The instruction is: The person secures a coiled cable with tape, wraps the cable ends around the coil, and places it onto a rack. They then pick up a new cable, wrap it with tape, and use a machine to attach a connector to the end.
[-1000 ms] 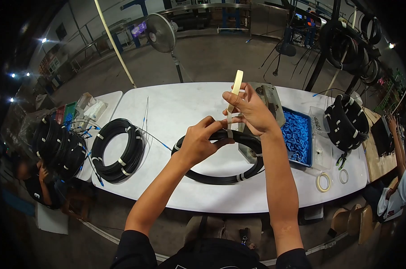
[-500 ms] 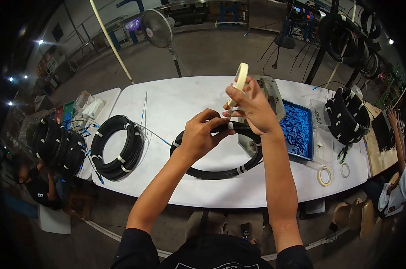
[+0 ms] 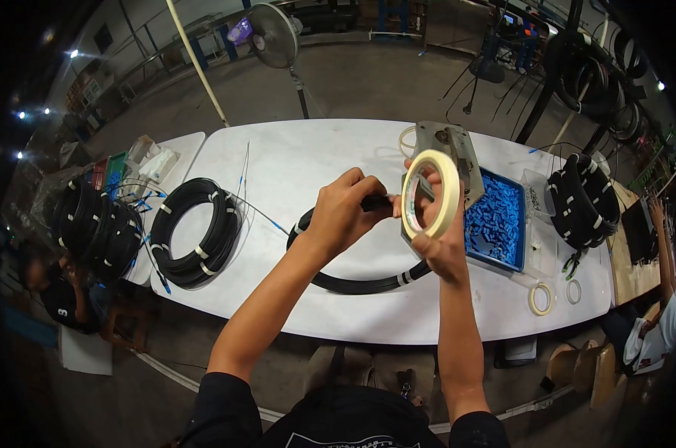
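Much of the coil (image 3: 368,280) is hidden here: its top arc disappears under the left hand (image 3: 343,216), which clenches around the black cable, and its right side passes behind the right hand (image 3: 436,243) and the tape roll (image 3: 430,194). The right hand grasps that roll, fingers through its hole, its open face turned toward the camera; whether a strip runs from it to the coil is hard to make out. The coil is a black ring with pale tape bands at its left and lower right, lying mid-table on the white table (image 3: 293,168), its top lifted in the grip. A metal device (image 3: 448,153) stands just behind the roll, partly covered by it. A blue tray (image 3: 498,224) sits just right of the hands. A second coil (image 3: 196,240) lies well to the left. Bare tabletop opens behind the hands and along the near edge.
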Tool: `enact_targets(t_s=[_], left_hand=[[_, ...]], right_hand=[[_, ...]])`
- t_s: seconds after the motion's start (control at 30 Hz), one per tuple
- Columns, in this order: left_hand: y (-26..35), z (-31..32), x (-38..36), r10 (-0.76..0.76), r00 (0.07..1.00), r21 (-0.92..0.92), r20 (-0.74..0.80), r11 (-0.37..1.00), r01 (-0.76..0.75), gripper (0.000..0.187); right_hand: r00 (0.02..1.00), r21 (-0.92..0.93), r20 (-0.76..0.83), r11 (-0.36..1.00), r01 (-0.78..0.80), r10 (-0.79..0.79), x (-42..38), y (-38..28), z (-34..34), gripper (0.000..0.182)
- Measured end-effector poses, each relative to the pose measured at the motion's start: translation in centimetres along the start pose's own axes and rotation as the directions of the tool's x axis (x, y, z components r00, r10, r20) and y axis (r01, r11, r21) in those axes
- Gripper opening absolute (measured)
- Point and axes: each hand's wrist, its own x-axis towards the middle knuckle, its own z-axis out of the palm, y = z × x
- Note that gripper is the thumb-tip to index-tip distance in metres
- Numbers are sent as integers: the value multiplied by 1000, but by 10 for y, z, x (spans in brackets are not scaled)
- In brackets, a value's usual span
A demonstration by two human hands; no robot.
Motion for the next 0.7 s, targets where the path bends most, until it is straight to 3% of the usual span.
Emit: enact_targets(t_s=[0.2,0.27,0.37,0.47,0.57,0.67,0.7], left_hand=[[-2,1,3,54,994,3,90,999,-54,40],[-1,-5,6,-13,944,70,331,998,-10,44],[0,-10,7,-2,933,70,360,997,-25,40],[-2,-11,9,-14,917,29,400,1000,2,36],[-9,-12,11,4,894,-58,448,998,24,40],[-18,-16,13,39,879,-157,475,987,41,40],[-18,-19,13,42,878,-156,476,987,37,40]], right_hand=[[994,-44,55,994,96,-94,-3,16,-4,95],[989,-72,87,989,127,-121,-3,19,-6,97],[970,-93,69,967,238,-233,-10,25,1,99],[887,-201,123,864,461,-444,-17,47,2,92],[809,-276,123,764,584,-575,-20,69,4,88],[778,-431,210,658,617,-593,-17,71,-1,89],[765,-392,224,662,638,-604,-15,71,1,90]])
